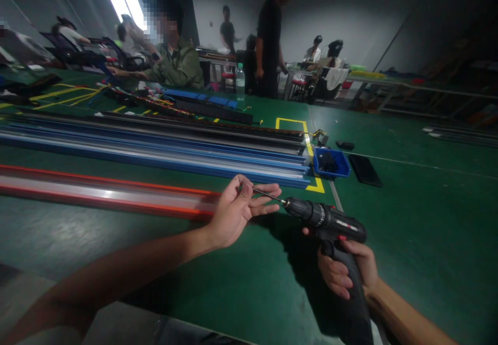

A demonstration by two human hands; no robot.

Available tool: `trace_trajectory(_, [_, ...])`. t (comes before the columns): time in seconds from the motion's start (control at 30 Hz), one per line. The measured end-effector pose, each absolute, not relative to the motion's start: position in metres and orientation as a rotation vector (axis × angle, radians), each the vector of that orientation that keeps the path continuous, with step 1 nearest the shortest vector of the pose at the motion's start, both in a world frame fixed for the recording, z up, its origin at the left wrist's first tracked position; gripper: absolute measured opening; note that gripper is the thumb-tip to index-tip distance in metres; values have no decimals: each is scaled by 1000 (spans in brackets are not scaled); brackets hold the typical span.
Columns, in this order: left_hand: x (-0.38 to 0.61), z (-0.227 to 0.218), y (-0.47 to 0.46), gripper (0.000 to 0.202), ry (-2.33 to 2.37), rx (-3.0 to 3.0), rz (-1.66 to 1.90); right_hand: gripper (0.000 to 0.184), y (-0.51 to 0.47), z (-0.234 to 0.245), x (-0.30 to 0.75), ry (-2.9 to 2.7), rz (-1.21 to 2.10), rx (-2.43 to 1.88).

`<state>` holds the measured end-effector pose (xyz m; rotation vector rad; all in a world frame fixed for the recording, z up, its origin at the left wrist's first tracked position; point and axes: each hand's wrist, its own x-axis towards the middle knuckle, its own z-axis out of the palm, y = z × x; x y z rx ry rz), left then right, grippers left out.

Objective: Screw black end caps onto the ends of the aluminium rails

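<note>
My right hand (338, 272) is wrapped around the grip of a black cordless drill (329, 220), which points left above the green table. A long thin driver bit (268, 195) sticks out of its chuck. At the bit's far end, my left hand (233, 210) pinches with thumb and index finger, its other fingers stretched out behind the bit. Whether a small screw sits at the pinched tip cannot be made out. Behind and left of my left hand lies a long orange-edged metal profile (109, 194), its right end hidden by that hand.
Several long blue and black profiles (194, 155) lie across the green table (420, 220). Beyond their ends are a blue bin (332, 163) with dark parts and a black phone-like slab (365, 169). Wire bundles, a plastic bottle (240, 83) and a seated person (175, 59) are farther back.
</note>
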<state>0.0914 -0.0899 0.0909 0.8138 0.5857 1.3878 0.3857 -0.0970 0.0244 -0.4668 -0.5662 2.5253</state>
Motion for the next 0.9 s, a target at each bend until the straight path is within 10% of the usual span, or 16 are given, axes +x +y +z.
trace_trajectory(0.9, [92, 78, -91, 37, 528, 973, 1472, 40, -97, 20, 392, -564, 2567, -429])
